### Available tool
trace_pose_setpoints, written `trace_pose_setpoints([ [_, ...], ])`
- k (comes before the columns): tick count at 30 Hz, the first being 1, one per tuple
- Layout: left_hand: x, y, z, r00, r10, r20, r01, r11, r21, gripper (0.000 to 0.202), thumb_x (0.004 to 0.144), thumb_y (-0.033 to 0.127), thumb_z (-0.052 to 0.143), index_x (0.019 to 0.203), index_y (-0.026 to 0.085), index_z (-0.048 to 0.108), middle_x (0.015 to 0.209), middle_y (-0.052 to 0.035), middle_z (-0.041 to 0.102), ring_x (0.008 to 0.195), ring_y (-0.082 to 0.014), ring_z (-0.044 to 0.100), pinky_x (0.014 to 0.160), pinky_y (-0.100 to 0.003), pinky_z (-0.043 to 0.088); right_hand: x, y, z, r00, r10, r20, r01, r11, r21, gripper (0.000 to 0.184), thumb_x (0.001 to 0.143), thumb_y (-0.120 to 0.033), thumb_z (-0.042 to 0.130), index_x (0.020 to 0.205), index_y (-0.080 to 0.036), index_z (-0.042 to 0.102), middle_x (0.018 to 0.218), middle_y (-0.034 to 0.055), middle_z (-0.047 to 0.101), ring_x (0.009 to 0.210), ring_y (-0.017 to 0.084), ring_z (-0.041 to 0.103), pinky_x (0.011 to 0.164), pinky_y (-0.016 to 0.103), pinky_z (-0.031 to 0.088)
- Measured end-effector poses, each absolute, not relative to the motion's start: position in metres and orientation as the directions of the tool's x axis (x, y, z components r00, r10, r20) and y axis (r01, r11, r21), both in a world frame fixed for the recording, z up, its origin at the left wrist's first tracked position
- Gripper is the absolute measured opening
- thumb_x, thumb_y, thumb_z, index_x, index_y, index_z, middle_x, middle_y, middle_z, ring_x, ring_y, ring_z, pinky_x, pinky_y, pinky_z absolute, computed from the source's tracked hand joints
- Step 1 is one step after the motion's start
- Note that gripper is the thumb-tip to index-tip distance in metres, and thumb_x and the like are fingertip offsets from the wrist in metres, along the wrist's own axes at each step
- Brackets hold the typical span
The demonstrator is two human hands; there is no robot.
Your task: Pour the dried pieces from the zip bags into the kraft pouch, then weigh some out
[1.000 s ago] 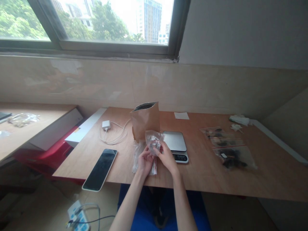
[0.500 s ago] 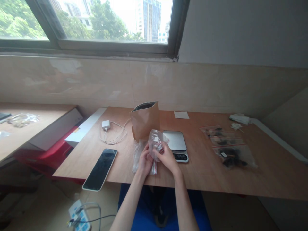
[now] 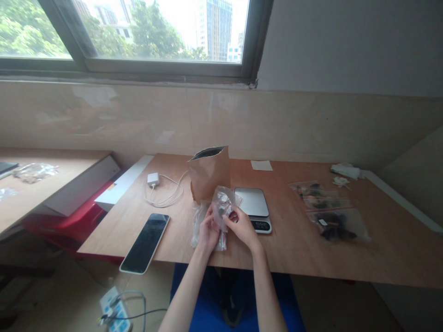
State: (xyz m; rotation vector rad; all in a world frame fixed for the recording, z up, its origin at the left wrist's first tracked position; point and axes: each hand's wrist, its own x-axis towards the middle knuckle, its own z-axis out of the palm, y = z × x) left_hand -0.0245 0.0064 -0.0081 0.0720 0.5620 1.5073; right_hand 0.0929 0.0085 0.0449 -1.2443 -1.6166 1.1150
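Bag: your crumpled clear plastic bag (image 3: 221, 201), just left of the scale (image 3: 252, 202)
Left hand (image 3: 208, 232): fingers grasping the bag
Right hand (image 3: 243, 226): fingers grasping the bag

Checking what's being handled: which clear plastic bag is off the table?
The crumpled bag held up by the left hand and right hand; the others lie on the table.

The small items inside the clear plastic zip bag (image 3: 222, 204) are too blurred to identify, and the bottom edge cuts off the white power strip (image 3: 113, 308).

Head-worn view, facing forward and down
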Motion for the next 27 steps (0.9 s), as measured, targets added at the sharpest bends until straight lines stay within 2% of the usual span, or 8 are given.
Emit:
trace_pose_setpoints([
  [5, -0.024, 0.008, -0.008, -0.046, 0.955, -0.294, -0.910, 0.081, 0.406, 0.033, 0.075, 0.001, 0.051, 0.102, 0.018, 0.062, 0.095, -0.0040, 0.069, 0.082, -0.0119, 0.067, 0.079, -0.020, 0.050, 0.097, 0.011, 0.039, -0.162, 0.983, 0.086, 0.218, 0.120, -0.968, 0.025, 0.076, -0.029, 0.058, 0.098, -0.018, 0.059, 0.091, 0.0047, 0.066, 0.078, 0.017, 0.062, 0.073, 0.031, 0.051],
  [11, -0.025, 0.007, -0.007, -0.043, 0.953, -0.299, -0.916, 0.082, 0.393, 0.032, 0.078, 0.004, 0.052, 0.104, 0.019, 0.061, 0.095, -0.0039, 0.070, 0.088, -0.0135, 0.066, 0.082, -0.024, 0.051, 0.109, 0.012, 0.047, -0.167, 0.979, 0.117, 0.160, 0.144, -0.976, 0.028, 0.078, -0.029, 0.056, 0.104, -0.020, 0.059, 0.103, 0.0048, 0.065, 0.087, 0.017, 0.062, 0.082, 0.032, 0.050],
  [14, -0.024, 0.007, -0.006, -0.046, 0.950, -0.308, -0.924, 0.076, 0.374, 0.031, 0.079, 0.003, 0.048, 0.102, 0.018, 0.062, 0.094, -0.0045, 0.070, 0.088, -0.0141, 0.066, 0.081, -0.026, 0.052, 0.118, 0.012, 0.050, -0.163, 0.977, 0.141, 0.133, 0.164, -0.977, 0.024, 0.079, -0.031, 0.056, 0.101, -0.021, 0.061, 0.103, 0.0046, 0.065, 0.090, 0.017, 0.062, 0.084, 0.032, 0.049],
  [19, -0.023, 0.010, -0.005, -0.061, 0.938, -0.342, -0.938, 0.063, 0.340, 0.033, 0.078, -0.001, 0.044, 0.097, 0.016, 0.065, 0.096, -0.0061, 0.070, 0.090, -0.0137, 0.066, 0.081, -0.024, 0.052, 0.126, 0.019, 0.058, -0.006, 0.985, 0.171, -0.030, 0.171, -0.985, 0.027, 0.077, -0.037, 0.061, 0.098, -0.020, 0.062, 0.098, 0.0058, 0.068, 0.089, 0.020, 0.064, 0.084, 0.036, 0.050],
  [22, -0.022, 0.011, -0.006, -0.052, 0.935, -0.351, -0.939, 0.074, 0.335, 0.033, 0.078, -0.001, 0.045, 0.097, 0.016, 0.065, 0.095, -0.0060, 0.069, 0.090, -0.0134, 0.066, 0.081, -0.023, 0.052, 0.119, 0.034, 0.077, 0.132, 0.953, 0.273, -0.120, 0.288, -0.950, 0.032, 0.078, -0.038, 0.060, 0.103, -0.019, 0.059, 0.103, 0.0073, 0.067, 0.094, 0.020, 0.063, 0.087, 0.037, 0.050],
  [27, -0.023, 0.014, -0.011, -0.005, 0.904, -0.427, -0.943, 0.138, 0.302, 0.024, 0.079, 0.003, 0.048, 0.088, 0.017, 0.066, 0.083, -0.0034, 0.068, 0.079, -0.0127, 0.066, 0.078, -0.026, 0.053, 0.095, 0.081, 0.130, 0.110, 0.821, 0.561, -0.012, 0.565, -0.825, 0.026, 0.082, -0.035, 0.057, 0.103, -0.021, 0.057, 0.105, 0.0063, 0.065, 0.095, 0.017, 0.061, 0.088, 0.031, 0.048],
])
